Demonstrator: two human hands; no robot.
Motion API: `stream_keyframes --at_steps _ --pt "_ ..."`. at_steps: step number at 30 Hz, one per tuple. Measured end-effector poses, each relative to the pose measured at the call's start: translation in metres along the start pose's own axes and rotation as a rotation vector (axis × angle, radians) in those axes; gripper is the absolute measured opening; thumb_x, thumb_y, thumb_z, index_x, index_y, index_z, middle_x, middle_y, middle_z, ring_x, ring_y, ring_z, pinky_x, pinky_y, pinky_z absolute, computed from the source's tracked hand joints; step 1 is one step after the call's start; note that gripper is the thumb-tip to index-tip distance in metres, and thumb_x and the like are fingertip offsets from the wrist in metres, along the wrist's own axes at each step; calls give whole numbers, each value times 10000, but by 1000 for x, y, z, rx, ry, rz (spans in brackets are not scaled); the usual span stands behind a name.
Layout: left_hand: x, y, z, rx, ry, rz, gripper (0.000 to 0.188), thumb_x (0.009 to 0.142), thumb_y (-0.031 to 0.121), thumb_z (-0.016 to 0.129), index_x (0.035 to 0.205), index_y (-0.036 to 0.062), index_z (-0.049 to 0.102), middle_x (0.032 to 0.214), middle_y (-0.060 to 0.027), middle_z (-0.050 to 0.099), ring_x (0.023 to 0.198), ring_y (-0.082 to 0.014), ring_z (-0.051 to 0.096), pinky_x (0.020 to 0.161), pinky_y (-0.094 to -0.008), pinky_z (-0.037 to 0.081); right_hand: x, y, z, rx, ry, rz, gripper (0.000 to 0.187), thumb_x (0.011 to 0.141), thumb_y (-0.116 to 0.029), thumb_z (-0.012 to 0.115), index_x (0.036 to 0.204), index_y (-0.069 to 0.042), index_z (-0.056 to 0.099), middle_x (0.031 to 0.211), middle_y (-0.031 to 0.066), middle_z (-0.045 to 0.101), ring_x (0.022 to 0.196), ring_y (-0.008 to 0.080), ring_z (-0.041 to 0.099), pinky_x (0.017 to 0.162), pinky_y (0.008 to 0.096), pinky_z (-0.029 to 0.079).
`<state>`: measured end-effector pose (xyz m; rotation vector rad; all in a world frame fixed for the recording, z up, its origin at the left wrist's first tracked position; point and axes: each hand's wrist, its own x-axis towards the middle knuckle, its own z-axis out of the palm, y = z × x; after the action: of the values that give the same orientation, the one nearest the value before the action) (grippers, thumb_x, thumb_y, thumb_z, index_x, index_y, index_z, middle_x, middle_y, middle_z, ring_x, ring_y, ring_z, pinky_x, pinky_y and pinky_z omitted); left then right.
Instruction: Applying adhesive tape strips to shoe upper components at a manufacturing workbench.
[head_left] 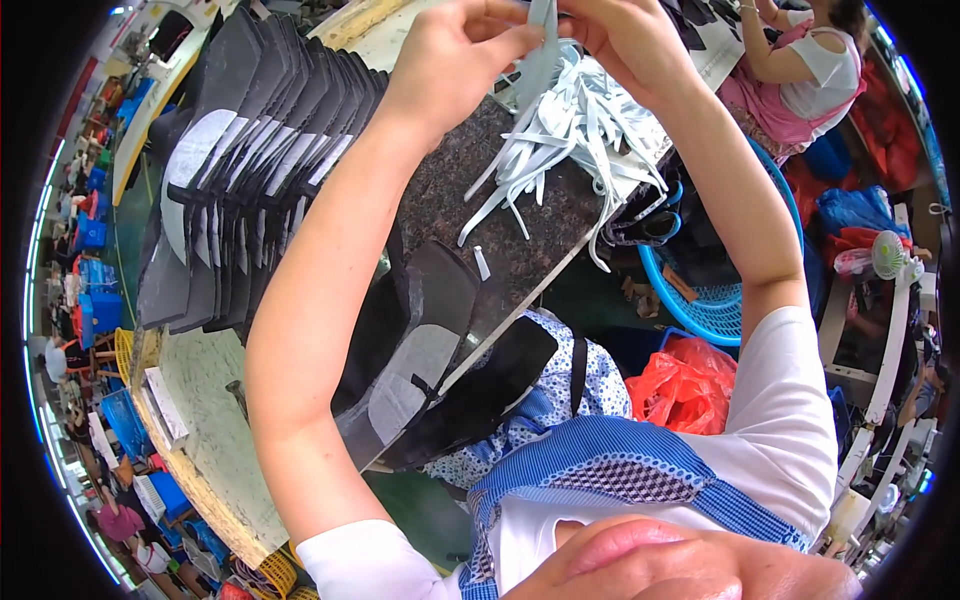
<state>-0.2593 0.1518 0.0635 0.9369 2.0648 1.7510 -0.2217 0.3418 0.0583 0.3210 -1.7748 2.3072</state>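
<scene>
At the top edge, my left hand [455, 55] is closed with thumb and fingers pinched on a pale grey-white strip [540, 62]. My right hand [625, 45] is closed at the same strip from the other side; its fingertips are partly cut off by the picture's edge. Below and between the hands lies a loose heap of similar pale strips [580, 120] on a dark speckled board [440, 190]. Left of my left forearm stands a fanned stack of dark grey cut pieces with light patches [270, 110]. One such dark piece [430, 300] lies near the table's front edge.
A blue plastic basket [715, 310] stands right of the table, with a red plastic bag [685, 385] nearer me. Another person in pink and white [815, 80] sits at the upper right. A small fan [887, 255] is at the far right. A worn pale tabletop [215, 400] extends left.
</scene>
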Motion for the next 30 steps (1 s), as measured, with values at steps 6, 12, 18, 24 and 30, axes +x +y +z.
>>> stream_keyframes --at_steps 6,12,18,24,30 --pt "-48 -33 -41 -78 6 -66 251 997 217 721 1111 -6 725 928 -62 773 897 -108 731 857 -258 565 -20 21 -20 -191 -115 98 421 951 -96 814 1325 -18 639 1086 33 727 933 93 673 813 234 534" --pt "-105 -8 -74 -100 66 -197 233 1040 242 687 1162 44 707 922 -34 758 852 -108 734 814 -255 573 -19 31 -39 -1323 -135 -316 331 1015 -189 747 1262 17 672 1053 92 741 927 172 706 855 334 572" --pt "-146 10 -54 -86 174 -147 289 1051 224 695 1266 32 700 985 -58 773 801 -113 746 694 -231 560 -69 19 42 -513 -236 262 431 1149 -404 502 1187 -15 684 922 45 724 890 186 698 799 304 538" --pt "-256 -11 39 239 -8 -91 270 972 171 764 1196 33 708 983 -96 765 817 -177 761 656 -311 611 -100 16 98 639 -491 673 416 1172 -389 418 1081 -29 605 815 28 609 741 133 574 698 278 454" --pt "-376 -13 9 1025 6 380 294 771 101 813 1059 48 784 1073 -98 772 1042 -257 749 935 -404 602 -129 3 78 37 -413 808 390 1163 -390 423 984 -64 540 562 -72 412 508 29 367 496 213 286"
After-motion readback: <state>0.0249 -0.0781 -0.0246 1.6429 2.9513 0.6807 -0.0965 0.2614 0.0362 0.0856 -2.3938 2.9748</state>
